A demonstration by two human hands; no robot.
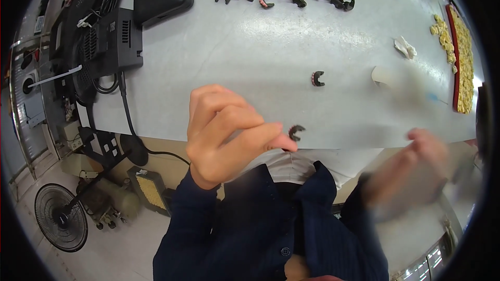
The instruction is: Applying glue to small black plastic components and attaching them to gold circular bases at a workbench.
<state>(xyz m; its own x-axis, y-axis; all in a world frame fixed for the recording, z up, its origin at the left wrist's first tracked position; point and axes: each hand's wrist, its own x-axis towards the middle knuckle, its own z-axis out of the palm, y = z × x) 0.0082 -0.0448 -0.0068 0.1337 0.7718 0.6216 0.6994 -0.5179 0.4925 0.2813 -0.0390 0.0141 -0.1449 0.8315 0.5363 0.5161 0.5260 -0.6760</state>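
My left hand (224, 132) pinches a small black clip (296, 132) at my fingertips, over the table (250, 62) edge. My right hand (409, 169) is blurred; can't tell its grip.

Right hand (411, 169) motion-blurred, grip unclear; maybe empty.

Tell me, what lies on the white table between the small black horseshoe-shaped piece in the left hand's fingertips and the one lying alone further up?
Nothing: the head view shows bare white table between held piece and lone piece.

small white label (111, 26) on black box (112, 41), table's far-left
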